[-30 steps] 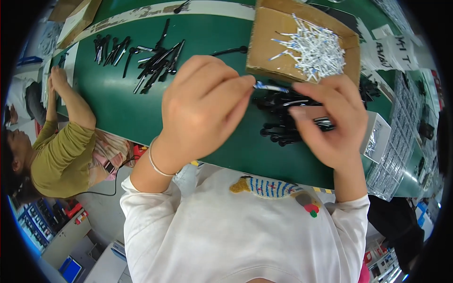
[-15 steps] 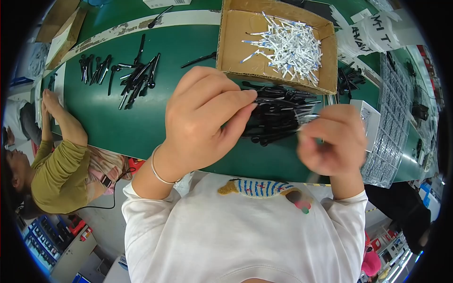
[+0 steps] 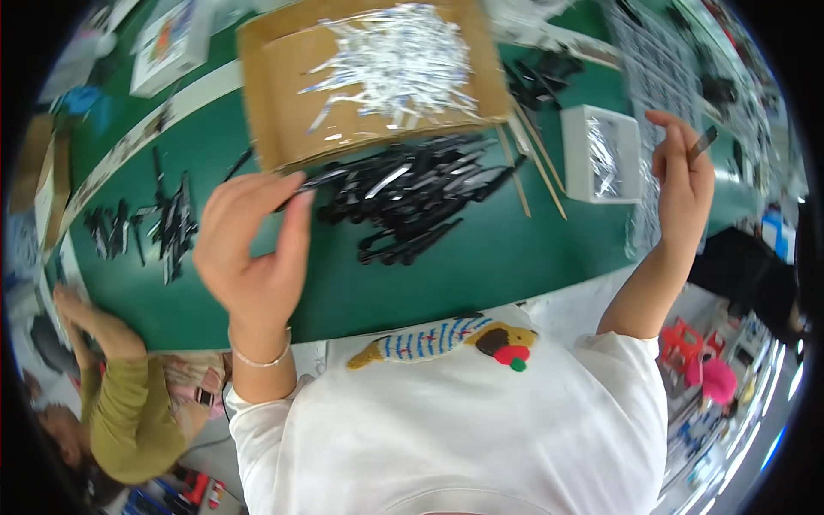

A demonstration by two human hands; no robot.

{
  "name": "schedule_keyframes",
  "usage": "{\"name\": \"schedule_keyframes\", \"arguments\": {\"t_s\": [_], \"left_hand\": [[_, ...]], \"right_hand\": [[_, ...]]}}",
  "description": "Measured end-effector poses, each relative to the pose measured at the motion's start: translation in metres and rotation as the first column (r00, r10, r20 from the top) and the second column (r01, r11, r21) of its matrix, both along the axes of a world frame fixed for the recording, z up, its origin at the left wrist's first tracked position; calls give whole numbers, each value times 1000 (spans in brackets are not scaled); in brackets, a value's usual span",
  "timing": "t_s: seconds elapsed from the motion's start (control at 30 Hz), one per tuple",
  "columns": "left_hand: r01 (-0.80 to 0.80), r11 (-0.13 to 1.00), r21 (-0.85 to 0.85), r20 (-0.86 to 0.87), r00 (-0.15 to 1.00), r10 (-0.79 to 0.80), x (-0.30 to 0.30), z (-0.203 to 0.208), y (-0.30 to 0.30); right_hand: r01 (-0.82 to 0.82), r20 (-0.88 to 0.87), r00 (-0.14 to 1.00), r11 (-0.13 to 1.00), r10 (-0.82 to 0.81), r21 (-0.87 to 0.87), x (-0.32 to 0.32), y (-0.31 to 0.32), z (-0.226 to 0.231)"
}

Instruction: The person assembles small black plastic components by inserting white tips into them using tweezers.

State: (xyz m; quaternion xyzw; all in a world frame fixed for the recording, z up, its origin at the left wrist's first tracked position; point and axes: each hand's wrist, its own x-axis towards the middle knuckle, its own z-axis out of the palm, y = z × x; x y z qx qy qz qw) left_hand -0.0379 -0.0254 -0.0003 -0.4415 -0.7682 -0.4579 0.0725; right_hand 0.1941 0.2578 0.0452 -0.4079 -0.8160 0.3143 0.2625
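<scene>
Seen from the picture's centre, coloured print marks a white box (image 3: 176, 43) between ten and eleven o'clock, too blurred to read. At nine, the person's left hand (image 3: 257, 245) pinches a slim, glossy black piece (image 3: 319, 178) between thumb and forefinger; the fingers partly hide it, and its far end overlaps a heap of similar black pieces (image 3: 403, 193) toward twelve. Between two and three, the right hand (image 3: 682, 176) is curled around a flat, narrow grey tool (image 3: 704, 143). Beyond the heap, a brown cardboard box (image 3: 275, 94) holds thin white strips (image 3: 399, 56) flecked with blue. Thin wooden sticks (image 3: 549, 172) and a white rectangular tray (image 3: 577, 159) of crinkled silvery bits (image 3: 603, 159) stand between heap and right hand. A co-worker's olive sleeve (image 3: 129, 429) shows at eight.
</scene>
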Motion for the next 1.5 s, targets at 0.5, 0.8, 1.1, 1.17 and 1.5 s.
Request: {"name": "schedule_keyframes", "arguments": {"t_s": [0.5,0.8,1.1,1.17,1.5], "left_hand": [[-2,997,-78,49,999,6,17,-10,-3],[-26,999,31,212,977,19,21,3,12],[-26,876,481,835,317,-449,23,13,38],[-75,841,536,823,268,-501,23,10,37],[46,968,247,28,998,-55,4,-3,27]], "right_hand": [[-269,393,905,935,164,230,18,11,-54],[-315,-322,922,901,215,-299,-2,-14,-26],[-632,-524,774,478,356,-609,-99,-84,-16],[-647,-517,763,459,388,-609,-108,-90,-16],[-612,-404,791,609,459,-505,-116,-95,6]]}}
